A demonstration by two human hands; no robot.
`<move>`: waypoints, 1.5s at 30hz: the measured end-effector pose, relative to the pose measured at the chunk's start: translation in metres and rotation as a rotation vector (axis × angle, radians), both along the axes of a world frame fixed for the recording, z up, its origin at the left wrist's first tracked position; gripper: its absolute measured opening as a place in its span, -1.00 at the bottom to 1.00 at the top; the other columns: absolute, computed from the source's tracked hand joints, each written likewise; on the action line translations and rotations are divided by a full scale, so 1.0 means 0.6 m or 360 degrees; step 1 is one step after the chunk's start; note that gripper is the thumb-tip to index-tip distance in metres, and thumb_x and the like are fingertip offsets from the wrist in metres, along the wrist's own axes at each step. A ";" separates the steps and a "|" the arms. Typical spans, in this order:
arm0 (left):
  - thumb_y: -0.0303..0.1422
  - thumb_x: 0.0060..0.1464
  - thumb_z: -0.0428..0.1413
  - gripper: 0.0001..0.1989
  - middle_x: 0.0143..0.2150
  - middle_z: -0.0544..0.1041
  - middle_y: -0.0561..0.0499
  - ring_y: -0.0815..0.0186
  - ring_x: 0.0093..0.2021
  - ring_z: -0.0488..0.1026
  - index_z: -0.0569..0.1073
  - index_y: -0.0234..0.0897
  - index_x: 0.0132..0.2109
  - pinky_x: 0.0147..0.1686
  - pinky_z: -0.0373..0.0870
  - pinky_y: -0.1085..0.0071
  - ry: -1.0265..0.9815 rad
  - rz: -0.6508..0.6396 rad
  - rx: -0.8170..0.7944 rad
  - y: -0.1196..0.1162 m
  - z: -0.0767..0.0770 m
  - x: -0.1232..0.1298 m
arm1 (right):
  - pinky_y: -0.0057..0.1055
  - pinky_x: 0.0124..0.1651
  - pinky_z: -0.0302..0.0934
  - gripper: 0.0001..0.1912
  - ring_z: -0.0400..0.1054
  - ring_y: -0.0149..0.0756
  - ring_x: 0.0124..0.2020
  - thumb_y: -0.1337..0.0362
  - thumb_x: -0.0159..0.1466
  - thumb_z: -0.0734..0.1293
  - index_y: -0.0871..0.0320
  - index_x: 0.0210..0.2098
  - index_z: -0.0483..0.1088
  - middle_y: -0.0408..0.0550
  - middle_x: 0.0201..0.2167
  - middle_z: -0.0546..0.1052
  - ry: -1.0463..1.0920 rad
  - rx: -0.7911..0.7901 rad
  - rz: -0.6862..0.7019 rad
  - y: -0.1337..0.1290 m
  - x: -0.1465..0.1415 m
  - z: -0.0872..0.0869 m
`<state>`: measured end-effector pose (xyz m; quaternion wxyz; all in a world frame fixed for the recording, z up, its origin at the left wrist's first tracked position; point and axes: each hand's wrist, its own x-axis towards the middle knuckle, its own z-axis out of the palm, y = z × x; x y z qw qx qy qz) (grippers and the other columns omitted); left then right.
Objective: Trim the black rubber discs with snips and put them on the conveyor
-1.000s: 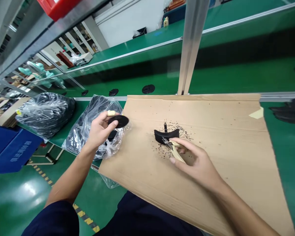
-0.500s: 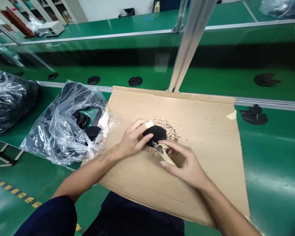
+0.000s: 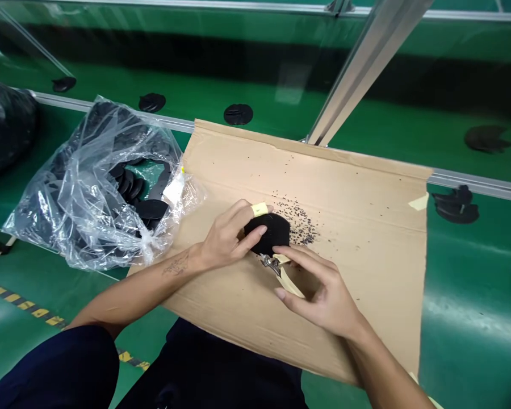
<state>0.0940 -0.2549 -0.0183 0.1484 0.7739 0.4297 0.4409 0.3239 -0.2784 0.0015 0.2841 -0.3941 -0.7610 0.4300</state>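
Left hand (image 3: 234, 236): thumb and fingers clamped on a black piece, with a strip of pale yellow tape (image 3: 259, 209) wrapped round one finger.
Black piece (image 3: 270, 233): thin, dull and dark, rounded on most sides with a straighter right edge; it is over the middle of the cardboard, though whether it touches the sheet I cannot tell.
Right hand (image 3: 319, 284): fingers and thumb closed around the handles of the pliers, the thumb on the near side.
Pliers (image 3: 279, 270): shiny metal head, smooth cream handles; the head is at the near edge of the black piece, and I cannot tell whether it bites.
Cardboard (image 3: 344, 318): flat brown sheet, creased, its far edge folded up.
Black bits (image 3: 300, 218): tiny crumbs scattered far and right of the black piece.
Plastic bag (image 3: 97, 187): clear, crinkled and glossy, to the left, knotted at its near right, with curved black pieces inside.
Far side: flat black discs (image 3: 238, 114) on smooth green, beside a slanting metal post (image 3: 366, 74).
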 end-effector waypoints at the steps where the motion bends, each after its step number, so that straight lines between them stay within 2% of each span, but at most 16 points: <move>1: -0.35 0.33 0.07 -0.69 -0.12 0.55 -0.11 0.28 -0.17 0.46 0.42 -0.29 0.16 -0.16 0.48 0.36 0.0009 0.0000 0.0002 0.000 0.000 0.000 | -0.11 0.19 0.37 -0.50 0.50 -0.08 0.06 0.21 0.20 0.47 0.03 0.14 0.48 0.05 0.05 0.59 0.0000 0.0009 0.0000 0.000 0.000 -0.001; 5: -0.33 0.35 0.05 -0.70 -0.13 0.55 -0.10 0.28 -0.17 0.45 0.43 -0.28 0.16 -0.17 0.48 0.34 0.0031 0.0000 -0.0043 0.001 0.000 -0.001 | -0.11 0.21 0.35 -0.50 0.50 -0.08 0.06 0.21 0.21 0.46 0.02 0.14 0.48 0.03 0.03 0.61 -0.0014 0.0016 0.0007 0.000 0.000 0.001; 10: -0.24 0.31 0.14 -0.69 -0.17 0.52 -0.06 0.30 -0.21 0.45 0.46 -0.26 0.12 -0.21 0.47 0.38 -0.0085 -0.0016 -0.0078 0.004 0.000 -0.002 | -0.11 0.20 0.37 -0.49 0.50 -0.07 0.06 0.19 0.21 0.45 0.02 0.16 0.47 0.04 0.04 0.60 -0.0033 0.0039 0.0029 -0.001 0.001 0.003; 15: -0.28 0.27 0.19 -0.72 -0.22 0.51 -0.01 0.34 -0.22 0.45 0.50 -0.23 0.08 -0.20 0.47 0.41 -0.0219 -0.0043 -0.0181 0.003 0.000 -0.002 | -0.13 0.14 0.41 -0.50 0.52 -0.08 0.02 0.19 0.22 0.44 0.03 0.16 0.47 0.05 0.02 0.61 -0.0063 0.0083 0.0036 0.000 -0.001 0.003; 17: -0.27 0.25 0.21 -0.69 -0.16 0.53 -0.03 0.33 -0.17 0.48 0.49 -0.24 0.10 -0.14 0.49 0.41 -0.0303 -0.0051 -0.0296 0.002 -0.002 -0.002 | -0.13 0.13 0.41 -0.50 0.52 -0.09 0.01 0.20 0.23 0.45 0.05 0.17 0.46 0.06 0.02 0.60 -0.0067 0.0145 0.0050 0.000 -0.002 0.002; 20: -0.23 0.23 0.23 -0.58 -0.04 0.57 -0.10 0.29 -0.07 0.53 0.45 -0.24 0.18 -0.06 0.52 0.39 -0.0510 -0.0101 -0.0619 0.004 -0.002 -0.002 | -0.10 0.14 0.41 -0.48 0.52 -0.08 0.02 0.21 0.24 0.45 0.07 0.19 0.44 0.08 0.03 0.60 -0.0076 0.0274 0.0094 0.001 -0.001 -0.001; 23: -0.17 0.23 0.22 -0.63 -0.02 0.63 -0.11 0.27 -0.03 0.58 0.52 -0.27 0.09 -0.03 0.55 0.38 -0.0684 -0.0276 -0.0936 0.010 0.001 -0.006 | -0.02 0.17 0.39 -0.44 0.51 -0.05 0.04 0.20 0.25 0.44 0.04 0.23 0.40 0.08 0.04 0.60 -0.0111 0.0345 0.0137 0.000 0.002 -0.007; 25: -0.16 0.22 0.23 -0.68 -0.04 0.65 -0.09 0.26 -0.03 0.60 0.57 -0.29 0.00 -0.01 0.56 0.38 -0.0730 -0.0351 -0.1013 0.014 0.006 -0.010 | 0.02 0.20 0.38 -0.45 0.48 -0.02 0.12 0.21 0.26 0.44 0.02 0.24 0.39 0.10 0.10 0.57 -0.0118 0.0380 0.0134 0.000 0.003 -0.010; 28: -0.23 0.20 0.25 -0.73 -0.09 0.67 -0.08 0.29 -0.09 0.62 0.59 -0.29 -0.03 -0.07 0.58 0.41 -0.0687 -0.0362 -0.0932 0.013 0.013 -0.013 | -0.01 0.19 0.41 -0.47 0.37 0.02 0.25 0.24 0.26 0.45 0.02 0.21 0.40 0.16 0.32 0.35 -0.0047 0.0356 0.0114 0.001 0.003 -0.007; 30: -0.27 0.20 0.26 -0.77 -0.14 0.67 -0.08 0.31 -0.15 0.62 0.61 -0.28 -0.04 -0.13 0.59 0.42 -0.0567 -0.0386 -0.0772 0.012 0.015 -0.013 | -0.01 0.21 0.40 -0.47 0.31 0.03 0.31 0.27 0.25 0.45 0.02 0.21 0.39 0.17 0.37 0.27 0.0024 0.0322 0.0134 0.002 0.002 -0.004; 34: -0.33 0.17 0.29 -0.77 -0.21 0.68 -0.10 0.31 -0.19 0.61 0.63 -0.28 -0.03 -0.19 0.57 0.40 -0.0363 -0.0447 -0.0375 0.010 0.012 -0.010 | 0.05 0.26 0.36 -0.41 0.32 0.02 0.30 0.31 0.25 0.46 0.03 0.25 0.35 0.17 0.29 0.39 0.0040 0.0399 0.0167 0.006 0.002 -0.004; 36: -0.36 0.18 0.28 -0.76 -0.22 0.68 -0.11 0.30 -0.19 0.60 0.62 -0.30 -0.01 -0.17 0.57 0.39 -0.0356 -0.0465 -0.0279 0.011 0.011 -0.010 | 0.04 0.23 0.39 -0.39 0.35 0.02 0.27 0.33 0.24 0.46 0.05 0.26 0.33 0.18 0.26 0.41 0.0019 0.0486 0.0168 0.007 0.001 -0.007; 41: -0.42 0.23 0.23 -0.70 -0.15 0.68 -0.16 0.26 -0.11 0.62 0.58 -0.28 0.10 -0.08 0.59 0.30 -0.0351 -0.0526 -0.0220 0.011 0.010 -0.012 | -0.02 0.15 0.45 -0.39 0.42 0.01 0.21 0.32 0.24 0.46 0.06 0.26 0.32 0.17 0.22 0.46 -0.0020 0.0635 0.0155 0.008 -0.002 -0.010; 45: -0.46 0.20 0.25 -0.69 -0.16 0.68 -0.19 0.26 -0.12 0.62 0.59 -0.33 0.09 -0.08 0.59 0.31 -0.0367 -0.0534 -0.0223 0.010 0.009 -0.011 | -0.04 0.08 0.47 -0.39 0.46 0.02 0.16 0.31 0.24 0.46 0.06 0.26 0.33 0.17 0.18 0.50 -0.0058 0.0701 0.0125 0.007 -0.004 -0.013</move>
